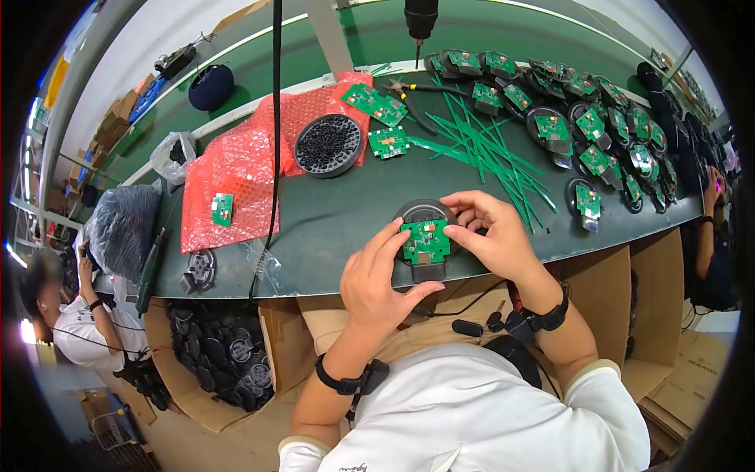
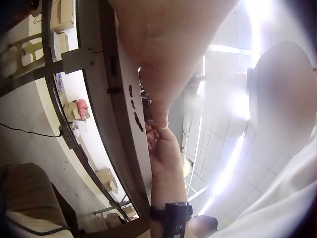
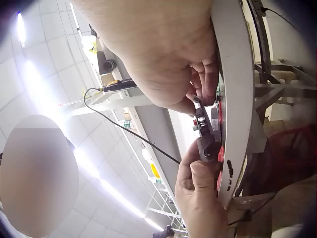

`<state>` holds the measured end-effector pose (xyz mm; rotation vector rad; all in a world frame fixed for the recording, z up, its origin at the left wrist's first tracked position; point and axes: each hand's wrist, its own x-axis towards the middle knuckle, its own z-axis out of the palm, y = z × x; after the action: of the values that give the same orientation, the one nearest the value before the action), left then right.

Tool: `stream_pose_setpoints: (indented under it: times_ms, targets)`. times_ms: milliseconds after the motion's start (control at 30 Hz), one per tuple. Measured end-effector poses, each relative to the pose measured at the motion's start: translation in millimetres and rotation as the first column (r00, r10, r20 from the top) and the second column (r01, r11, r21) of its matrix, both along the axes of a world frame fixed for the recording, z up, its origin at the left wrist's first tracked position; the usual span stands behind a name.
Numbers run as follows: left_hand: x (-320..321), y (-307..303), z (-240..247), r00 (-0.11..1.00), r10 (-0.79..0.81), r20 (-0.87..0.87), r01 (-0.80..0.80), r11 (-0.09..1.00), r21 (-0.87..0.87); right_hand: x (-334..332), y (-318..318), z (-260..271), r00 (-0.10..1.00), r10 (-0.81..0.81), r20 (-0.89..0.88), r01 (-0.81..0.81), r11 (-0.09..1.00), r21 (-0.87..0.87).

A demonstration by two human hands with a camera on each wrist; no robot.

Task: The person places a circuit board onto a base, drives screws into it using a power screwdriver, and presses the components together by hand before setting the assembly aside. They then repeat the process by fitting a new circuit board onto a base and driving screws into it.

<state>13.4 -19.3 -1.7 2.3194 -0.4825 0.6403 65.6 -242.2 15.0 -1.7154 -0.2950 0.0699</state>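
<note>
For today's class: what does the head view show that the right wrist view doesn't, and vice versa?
Only the head view shows the pliers, the green strips and the dish of black pieces. Only the right wrist view shows the tiled ceiling. Both show the left hand and right hand holding the black unit with its circuit board.

Both arms [image 1: 572, 342] reach forward; the left hand [image 1: 373, 279] and right hand [image 1: 501, 236] face each other, near but apart, right fingers [image 1: 481, 204] curled, left thumb [image 1: 418, 296] stretched out sideways
</note>
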Motion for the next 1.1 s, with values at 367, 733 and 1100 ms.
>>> stream_pose_setpoints:
  times_ms: [367, 733, 1100]
  targets:
    - [1.2, 8.1, 27.4, 0.938, -0.210, -0.277, 0.054, 0.875, -0.481, -9.7, -1.5, 15.5, 0.877, 0.228, 0.423, -0.179, 0.972, -0.153]
    - [-9.2, -9.3, 56.2, 0.983, -0.159, -0.094, 0.110, 0.913, -0.394, -32.9, 1.4, 18.5, 0.981, 0.042, 0.191, -0.077, 0.981, 0.179]
    - [-14.0, -8.1, 61.0, 0.980, -0.198, -0.006, 0.183, 0.918, -0.353, -41.1, 5.9, 24.9, 0.944, -0.078, 0.320, 0.024, 0.985, 0.171]
